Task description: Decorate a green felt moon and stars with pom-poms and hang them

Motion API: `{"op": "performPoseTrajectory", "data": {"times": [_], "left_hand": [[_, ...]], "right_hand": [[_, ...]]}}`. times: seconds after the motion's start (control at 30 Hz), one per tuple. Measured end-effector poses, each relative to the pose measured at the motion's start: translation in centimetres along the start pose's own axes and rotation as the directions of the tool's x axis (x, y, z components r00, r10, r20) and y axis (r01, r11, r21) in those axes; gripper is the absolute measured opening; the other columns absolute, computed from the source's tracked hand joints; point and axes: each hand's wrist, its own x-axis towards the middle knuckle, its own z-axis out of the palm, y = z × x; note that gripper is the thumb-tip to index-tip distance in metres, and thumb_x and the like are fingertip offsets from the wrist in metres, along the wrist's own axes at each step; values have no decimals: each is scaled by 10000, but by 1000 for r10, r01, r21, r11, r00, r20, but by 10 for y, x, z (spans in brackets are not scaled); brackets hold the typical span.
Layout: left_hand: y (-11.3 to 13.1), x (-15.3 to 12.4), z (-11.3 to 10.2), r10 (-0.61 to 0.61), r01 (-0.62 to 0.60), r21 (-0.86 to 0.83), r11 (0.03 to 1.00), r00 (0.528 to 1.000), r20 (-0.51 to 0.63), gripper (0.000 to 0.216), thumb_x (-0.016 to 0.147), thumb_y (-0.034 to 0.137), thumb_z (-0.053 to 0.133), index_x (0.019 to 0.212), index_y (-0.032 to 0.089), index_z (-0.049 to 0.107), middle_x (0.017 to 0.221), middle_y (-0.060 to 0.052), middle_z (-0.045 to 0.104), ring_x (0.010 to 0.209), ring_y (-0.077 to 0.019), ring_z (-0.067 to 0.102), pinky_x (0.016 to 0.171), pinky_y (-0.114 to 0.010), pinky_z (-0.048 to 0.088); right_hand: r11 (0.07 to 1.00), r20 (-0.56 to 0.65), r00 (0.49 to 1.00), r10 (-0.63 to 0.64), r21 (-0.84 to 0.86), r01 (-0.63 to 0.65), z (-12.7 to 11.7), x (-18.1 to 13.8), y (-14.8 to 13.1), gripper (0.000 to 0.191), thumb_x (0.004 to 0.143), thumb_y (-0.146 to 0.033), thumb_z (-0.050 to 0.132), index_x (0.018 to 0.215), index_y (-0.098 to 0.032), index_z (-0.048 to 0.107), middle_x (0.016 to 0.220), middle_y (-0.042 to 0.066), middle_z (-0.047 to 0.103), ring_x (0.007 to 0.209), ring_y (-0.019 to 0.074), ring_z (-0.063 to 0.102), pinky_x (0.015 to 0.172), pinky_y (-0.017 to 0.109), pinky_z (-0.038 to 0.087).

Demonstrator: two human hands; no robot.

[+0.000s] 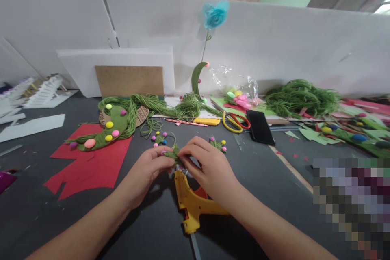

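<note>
Between both hands is a small green leafy piece (172, 154) with a pink pom-pom at its left side. My left hand (152, 166) pinches its left edge between thumb and fingers. From the right, my right hand (205, 160) closes its fingertips on the same piece. Just below lies a yellow glue gun (185, 195), its nozzle close under the piece and its handle partly behind my right wrist. Beyond my fingers lie two more small green pieces with pom-poms, one at the left (159, 139) and one at the right (217, 144).
Red paper (94, 170) and a large pom-pom-studded green leaf (115, 124) lie at the left. Farther back are green yarn (301, 97), scissors (234, 122), a yellow cutter (207, 121), a black phone (261, 127) and a blue flower (215, 15) on a stem. Another person's blurred-out area is at right.
</note>
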Motion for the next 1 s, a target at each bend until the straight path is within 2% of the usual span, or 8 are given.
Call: {"op": "performPoseTrajectory", "data": {"times": [0.2,0.37,0.67,0.8,0.9,1.0], "left_hand": [[-5,2,-3,61,-62,140,988,998,9,115,712,292,664,733,182,641,659,18,558,726,-138,528,703,-242,394],[-3,2,-2,92,-93,147,985,996,11,134,719,294,655,760,166,655,732,-7,599,726,-142,530,703,-250,402],[-5,4,-3,92,-90,168,982,996,-8,157,731,322,657,771,171,643,763,1,589,741,-135,525,721,-258,398],[-4,6,-6,107,-93,179,980,992,-72,152,692,311,684,760,181,647,711,17,591,704,-131,531,702,-253,394],[0,6,-9,148,-121,201,972,981,-126,153,655,302,704,744,186,660,684,21,598,686,-131,532,685,-247,391],[3,6,-11,195,-174,189,966,976,-97,122,640,262,706,735,193,675,720,16,623,725,-138,547,714,-250,399]], "right_hand": [[1000,-5,1000,6,-26,-6,1,-1,-3,123,843,-121,520,826,-167,634,826,46,598,704,137,567,641,255,439],[999,-26,1000,6,-34,-7,-2,-1,-2,120,837,-122,524,825,-172,632,820,46,601,704,140,571,640,257,442],[999,-32,999,-23,-46,21,0,-1,-4,136,855,-133,503,830,-169,631,829,56,607,712,140,569,646,252,445],[999,-46,999,-25,-44,23,-8,1,-2,115,843,-144,518,874,-179,623,839,49,609,729,144,569,655,255,434],[999,-49,999,-19,-40,17,-17,3,0,103,833,-150,532,818,-181,628,800,32,594,710,137,555,637,249,414],[999,-61,998,16,-33,-18,-25,6,3,100,829,-164,546,792,-183,636,786,24,584,697,132,541,614,249,393]]}}
